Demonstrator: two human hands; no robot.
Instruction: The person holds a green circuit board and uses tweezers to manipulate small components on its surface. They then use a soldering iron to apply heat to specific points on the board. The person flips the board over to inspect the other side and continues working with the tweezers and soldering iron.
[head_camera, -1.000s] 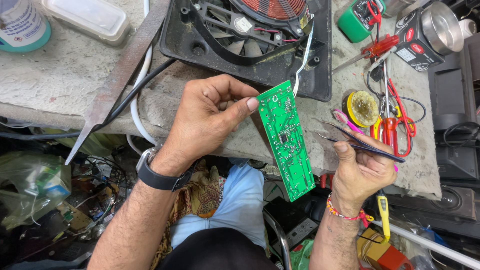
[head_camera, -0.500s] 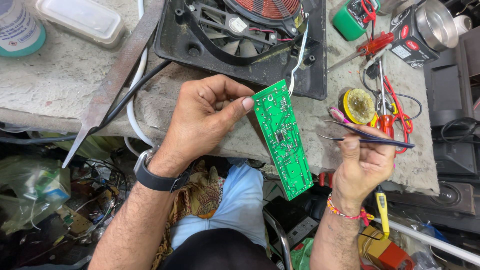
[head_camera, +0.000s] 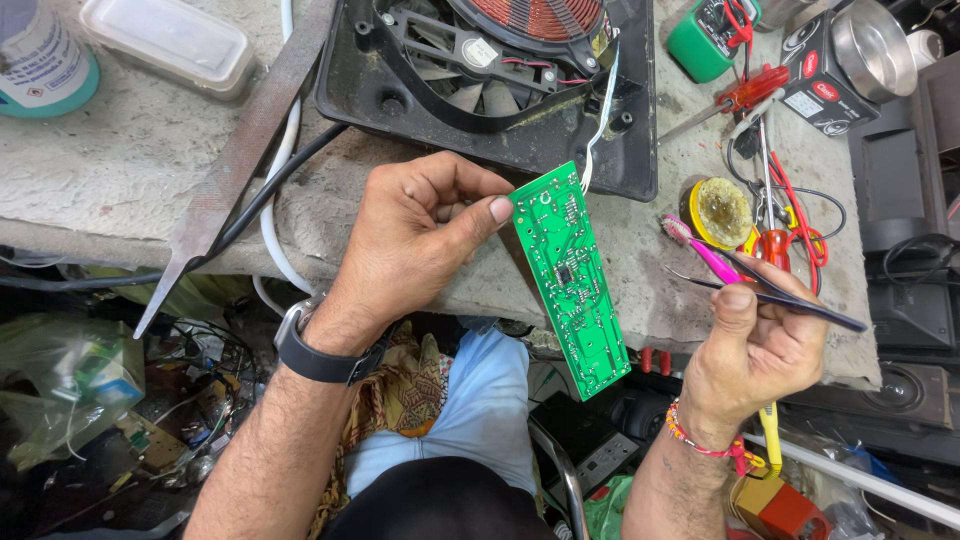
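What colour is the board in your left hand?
Green, with pale tracks; the head view shows the board clearly, pinched in the left hand.

Long green circuit board tilted, solder side up, white wires at top; dark tweezers w/ points left.

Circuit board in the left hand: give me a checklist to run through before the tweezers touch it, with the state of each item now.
1. Left hand grips the green circuit board by its upper edge: ok.
2. Solder side of the board faces the camera: ok.
3. White wires join the board to the opened cooktop: ok; slack cannot tell.
4. Right hand holds the tweezers: ok.
5. Tweezer tips clear of the board: ok, apart from it.
6. Power off at the cooktop: cannot tell.
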